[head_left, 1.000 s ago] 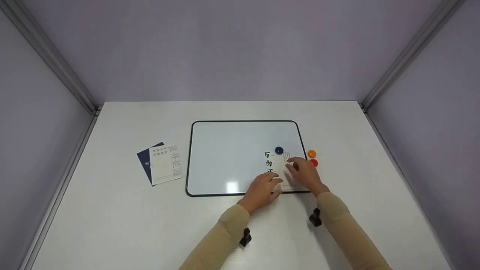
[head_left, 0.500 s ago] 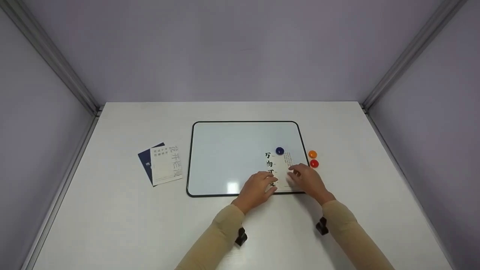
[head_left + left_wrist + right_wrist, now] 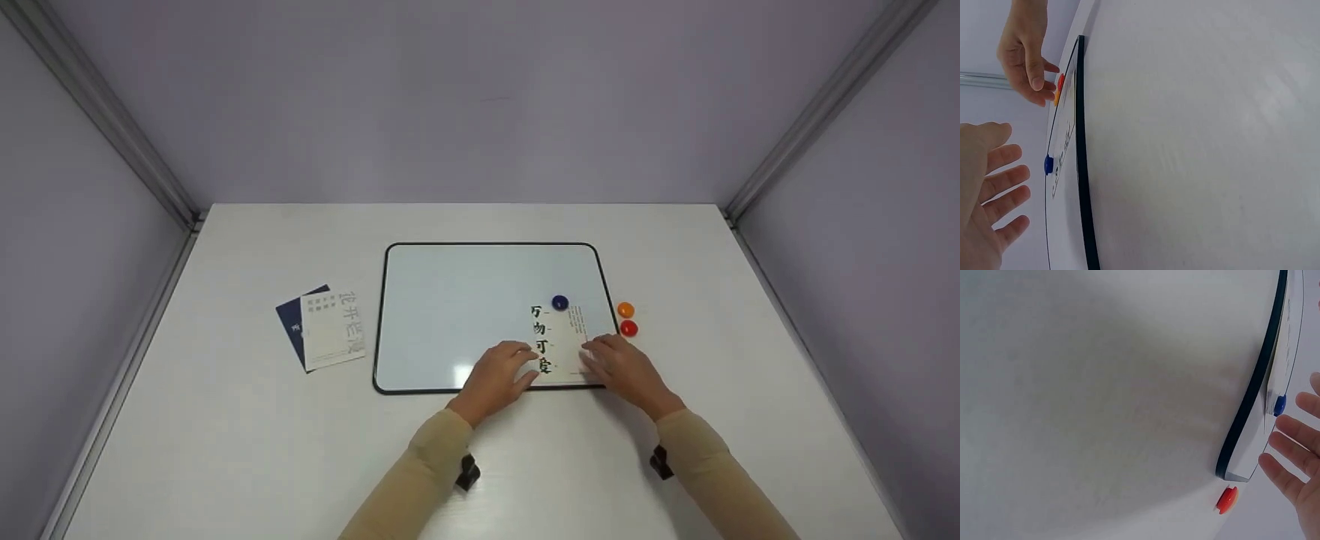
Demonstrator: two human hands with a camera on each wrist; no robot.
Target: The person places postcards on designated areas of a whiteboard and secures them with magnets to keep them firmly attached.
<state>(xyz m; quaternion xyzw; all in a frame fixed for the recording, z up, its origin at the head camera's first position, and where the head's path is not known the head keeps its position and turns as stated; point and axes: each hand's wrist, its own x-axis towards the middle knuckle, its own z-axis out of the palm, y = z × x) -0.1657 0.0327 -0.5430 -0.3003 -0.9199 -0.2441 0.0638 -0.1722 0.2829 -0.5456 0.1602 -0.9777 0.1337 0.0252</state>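
You are having the cream card (image 3: 566, 361) lying on the whiteboard (image 3: 450, 315), toward the near right corner of it, with its lower end coming close to the near edge. Black characters are running down the left side of this card, and smaller print is running at its upper right. The blue magnet (image 3: 559, 302) is sitting at the far edge of the card. Your left hand (image 3: 495, 379) is hovering over the near edge of the whiteboard, beside the left side of the card; it is being released, its fingers lying apart and loosely bent. Your right hand (image 3: 626, 367) is hovering by the right side of the card, close to the near right corner; it is also being released, with relaxed fingers. Whether a fingertip is touching the card, you cannot be telling from these views. The orange magnet (image 3: 625, 310) and the red magnet (image 3: 628, 328) are lying on the table (image 3: 262, 450), just beside the right edge of the whiteboard, the red one being nearer to you. Toward the left edge of the table, the white card (image 3: 326, 337) is partly covering the dark blue card (image 3: 290, 319). You are wearing beige sleeves (image 3: 405, 480).
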